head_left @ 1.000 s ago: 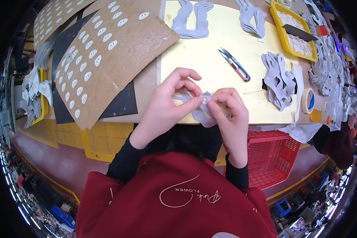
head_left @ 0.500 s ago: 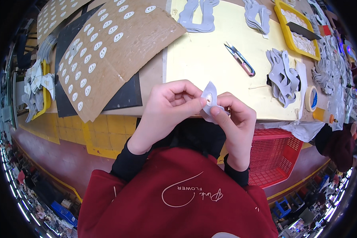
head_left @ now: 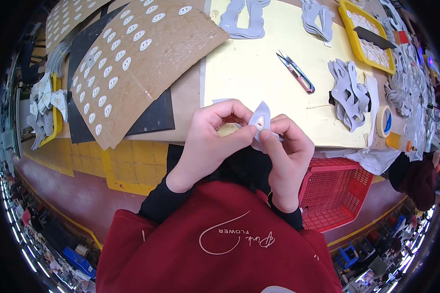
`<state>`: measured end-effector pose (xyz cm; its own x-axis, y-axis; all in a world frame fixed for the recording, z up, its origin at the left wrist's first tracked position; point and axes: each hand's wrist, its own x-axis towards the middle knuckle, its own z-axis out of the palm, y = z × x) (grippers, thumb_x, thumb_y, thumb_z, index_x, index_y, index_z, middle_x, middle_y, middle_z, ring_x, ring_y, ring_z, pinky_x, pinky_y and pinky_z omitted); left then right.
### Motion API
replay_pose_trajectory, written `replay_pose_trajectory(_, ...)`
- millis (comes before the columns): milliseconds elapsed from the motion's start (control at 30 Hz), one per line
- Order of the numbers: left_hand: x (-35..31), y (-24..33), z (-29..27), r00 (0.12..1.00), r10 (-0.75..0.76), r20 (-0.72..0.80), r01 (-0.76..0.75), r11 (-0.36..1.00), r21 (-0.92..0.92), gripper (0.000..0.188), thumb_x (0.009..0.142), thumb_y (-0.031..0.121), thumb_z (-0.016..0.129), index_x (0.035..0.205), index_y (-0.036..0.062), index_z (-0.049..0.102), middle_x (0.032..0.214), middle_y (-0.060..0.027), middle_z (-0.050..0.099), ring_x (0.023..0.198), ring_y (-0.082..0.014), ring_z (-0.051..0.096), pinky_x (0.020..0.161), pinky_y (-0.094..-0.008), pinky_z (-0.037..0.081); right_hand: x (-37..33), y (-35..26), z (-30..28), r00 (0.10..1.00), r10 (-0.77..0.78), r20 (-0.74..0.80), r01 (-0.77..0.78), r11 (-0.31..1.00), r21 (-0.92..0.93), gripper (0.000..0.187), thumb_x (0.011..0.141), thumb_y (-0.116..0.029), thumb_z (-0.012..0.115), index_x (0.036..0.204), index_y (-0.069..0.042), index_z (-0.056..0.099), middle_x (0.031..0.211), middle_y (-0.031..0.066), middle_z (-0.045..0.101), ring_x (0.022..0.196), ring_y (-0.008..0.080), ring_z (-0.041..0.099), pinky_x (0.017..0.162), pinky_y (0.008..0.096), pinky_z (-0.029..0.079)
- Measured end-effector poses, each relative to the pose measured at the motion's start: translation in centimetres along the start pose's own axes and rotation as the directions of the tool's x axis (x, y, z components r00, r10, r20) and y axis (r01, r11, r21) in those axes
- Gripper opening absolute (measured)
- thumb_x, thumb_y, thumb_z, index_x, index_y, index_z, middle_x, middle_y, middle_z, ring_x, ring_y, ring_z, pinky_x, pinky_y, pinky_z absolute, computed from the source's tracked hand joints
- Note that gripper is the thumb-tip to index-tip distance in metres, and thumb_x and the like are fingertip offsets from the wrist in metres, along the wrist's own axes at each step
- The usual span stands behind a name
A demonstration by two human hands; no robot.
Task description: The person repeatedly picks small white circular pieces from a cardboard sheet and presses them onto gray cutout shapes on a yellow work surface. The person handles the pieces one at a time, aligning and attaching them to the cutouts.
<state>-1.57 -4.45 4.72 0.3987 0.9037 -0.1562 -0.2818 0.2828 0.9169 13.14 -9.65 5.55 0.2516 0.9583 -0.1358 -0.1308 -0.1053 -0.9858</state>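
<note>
Fingers [head_left: 243, 136] of the left hand [head_left: 206, 139]: thumb and bent index pinch the left edge of a grey piece [head_left: 262, 108]. Right hand [head_left: 289, 149]: thumb pressed on the front of the same piece, low and to the right; its other fingers curl behind, their tips hidden. Piece is held up between the hands, at the near edge of the table [head_left: 188, 90], pointed end upward. White oval [head_left: 260, 120] on its face, just above the two thumb tips, with a small darker spot in it. More grey material shows past the left hand; cannot tell whether it belongs to the same piece.

Table, left: brown board [head_left: 173, 56] bearing rows of white ovals, lying partly over a black panel [head_left: 154, 115]. Centre: pale yellow sheet [head_left: 252, 71]. On it, snips [head_left: 296, 73], points away from the person; thin stick [head_left: 319, 106] nearer; loose grey pile [head_left: 348, 93] to the right; two grey stacks along the far side. Far right: yellow tray [head_left: 352, 41] of small white parts, dark plate [head_left: 373, 37] across it. Tape roll [head_left: 380, 123] near the right corner. Below table level, right: red basket [head_left: 335, 193].
</note>
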Motion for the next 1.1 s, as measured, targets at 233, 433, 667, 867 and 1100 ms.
replay_pose_trajectory(233, -0.3, -0.5, 0.6, 0.998, 0.003, -0.07, -0.006, 0.999, -0.053, 0.006, 0.088, 0.001, 0.067, 0.091, -0.0022, 0.064, 0.088, -0.002, 0.066, 0.085, -0.007, 0.062, 0.076, -0.023, 0.052, -0.2, 0.7, 0.3, 0.997, -0.075, -0.011, 0.074, 0.996, -0.055, 0.007, 0.089, 0.0, 0.07, 0.087, 0.001, 0.064, 0.08, -0.0017, 0.059, 0.072, 0.0042, 0.047, 0.062, 0.0206, 0.034)
replay_pose_trajectory(433, -0.3, 0.2, 0.7, 0.999, 0.014, -0.037, -0.014, 1.0, -0.002, 0.008, 0.089, 0.003, 0.069, 0.094, -0.0018, 0.066, 0.088, -0.0025, 0.066, 0.084, -0.0079, 0.063, 0.077, -0.0234, 0.052, -0.1, -0.3, 0.3, 1.0, -0.011, 0.016, 0.01, 0.998, 0.063, 0.008, 0.093, -0.004, 0.069, 0.088, 0.001, 0.064, 0.08, -0.0035, 0.057, 0.069, 0.0015, 0.044, 0.06, 0.0184, 0.031)
replay_pose_trajectory(667, -0.4, 0.3, -0.1, 0.998, 0.06, -0.037, -0.057, 0.996, 0.067, 0.008, 0.089, 0.004, 0.07, 0.094, -0.0014, 0.067, 0.091, -0.0023, 0.066, 0.086, -0.0085, 0.062, 0.079, -0.0246, 0.05, 0.0, -0.1, 0.4, 0.999, -0.031, 0.039, 0.031, 1.0, -0.002, 0.007, 0.095, -0.005, 0.067, 0.091, 0.001, 0.065, 0.08, -0.0052, 0.057, 0.069, 0.0004, 0.041, 0.059, 0.0182, 0.03)
replay_pose_trajectory(867, -0.3, 0.0, 0.1, 0.995, 0.096, -0.032, -0.092, 0.989, 0.113, 0.006, 0.088, 0.004, 0.07, 0.09, -0.0009, 0.067, 0.089, -0.0011, 0.064, 0.082, -0.008, 0.059, 0.076, -0.0238, 0.049, -0.2, -0.2, 0.6, 1.0, 0.003, -0.001, -0.003, 0.999, 0.044, 0.01, 0.096, -0.005, 0.067, 0.089, 0.001, 0.064, 0.08, -0.0059, 0.055, 0.069, 0.0, 0.04, 0.059, 0.0181, 0.029)
replay_pose_trajectory(1100, -0.3, -0.9, 0.0, 0.994, 0.045, -0.101, -0.036, 0.995, 0.097, 0.008, 0.086, 0.004, 0.072, 0.085, -0.0017, 0.066, 0.078, 0.0006, 0.063, 0.075, -0.0051, 0.056, 0.068, -0.0221, 0.046, 0.1, 1.3, 0.7, 0.992, -0.13, -0.007, 0.127, 0.983, -0.136, 0.009, 0.09, -0.003, 0.07, 0.085, 0.0, 0.063, 0.073, -0.0017, 0.056, 0.065, 0.0063, 0.044, 0.058, 0.0228, 0.032)
